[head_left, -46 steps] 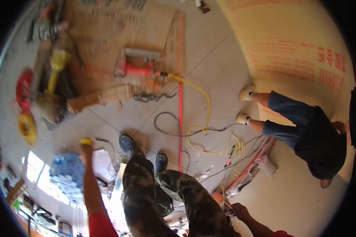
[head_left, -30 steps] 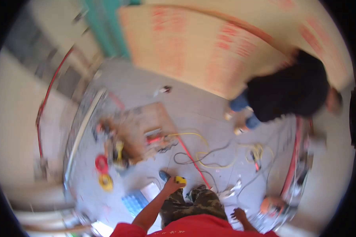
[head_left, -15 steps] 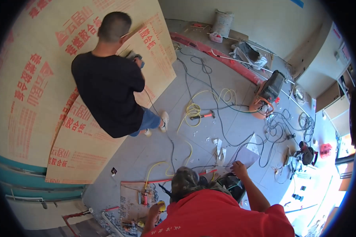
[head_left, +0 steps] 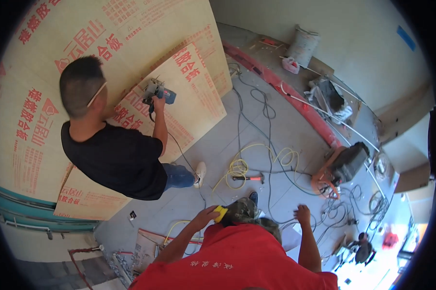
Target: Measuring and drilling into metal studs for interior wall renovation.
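My left hand (head_left: 204, 218) is closed around a yellow tape measure (head_left: 221, 213), held beside my camouflage trousers (head_left: 241, 212). Held out to the right above the floor, my right hand (head_left: 302, 215) has its fingers apart and nothing in it. A white sheet (head_left: 289, 237) lies on the floor below that hand, partly hidden by my body. Ahead of me on the floor is a hammer (head_left: 249, 178) with a red-orange handle, beside a loose coil of yellow hose (head_left: 238, 167).
A co-worker in a black T-shirt (head_left: 116, 157) holds a blue handheld power saw (head_left: 165, 94) on a leaning plywood sheet (head_left: 198, 104). Dark cables (head_left: 268, 145) trail across the floor toward an orange-and-black air compressor (head_left: 341, 169). A filled sack (head_left: 303, 46) stands by the wall.
I have stepped forward, and both my hands have moved up and ahead, the right leaving the white sheet. The co-worker has turned and leaned left, with the saw now in plain view.
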Demonstrator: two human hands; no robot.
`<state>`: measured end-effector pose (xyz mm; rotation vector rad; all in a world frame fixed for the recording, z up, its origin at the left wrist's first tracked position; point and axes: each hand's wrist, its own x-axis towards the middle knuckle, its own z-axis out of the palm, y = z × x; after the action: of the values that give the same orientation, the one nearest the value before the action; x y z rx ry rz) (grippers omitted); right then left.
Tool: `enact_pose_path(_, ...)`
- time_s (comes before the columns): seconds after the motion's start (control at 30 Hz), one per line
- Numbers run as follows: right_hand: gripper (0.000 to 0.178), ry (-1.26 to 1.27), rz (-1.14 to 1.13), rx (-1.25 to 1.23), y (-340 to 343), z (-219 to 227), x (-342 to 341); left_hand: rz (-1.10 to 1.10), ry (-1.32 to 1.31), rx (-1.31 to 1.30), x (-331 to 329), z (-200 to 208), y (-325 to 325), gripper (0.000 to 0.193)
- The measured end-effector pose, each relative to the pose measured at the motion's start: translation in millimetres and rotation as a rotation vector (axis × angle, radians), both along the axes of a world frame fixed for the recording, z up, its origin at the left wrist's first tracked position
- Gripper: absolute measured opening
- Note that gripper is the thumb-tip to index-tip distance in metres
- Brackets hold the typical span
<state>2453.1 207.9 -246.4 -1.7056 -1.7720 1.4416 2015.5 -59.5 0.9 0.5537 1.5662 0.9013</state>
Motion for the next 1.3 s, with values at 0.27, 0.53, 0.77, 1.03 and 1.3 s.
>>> enact_pose_path(0.27,0.033,-0.245,-0.503,-0.675,45.2,41.9,59.0,0.136,-0.374,0.037,-64.3,16.1,201.0,0.067)
enact_pose_path(0.53,0.034,-0.131,-0.601,-1.056,221.4,-57.3,32.4,0.291,-0.856,0.217,-102.3,18.6,504.2,0.085)
enact_pose_path(0.77,0.027,0.107,-0.494,-0.530,664.5,64.3,-157.4,0.394,-0.900,0.376,-184.3,59.5,699.5,0.070)
enact_pose_path(1.03,0.021,0.106,-0.104,-0.115,995.4,96.6,-402.9,0.819,-0.880,0.223,-301.9,40.0,831.1,0.036)
enact_pose_path(1.3,0.019,0.337,0.584,-0.200,1087.9,37.2,-735.2,0.949,-0.623,0.311,-503.1,-25.8,954.6,0.039)
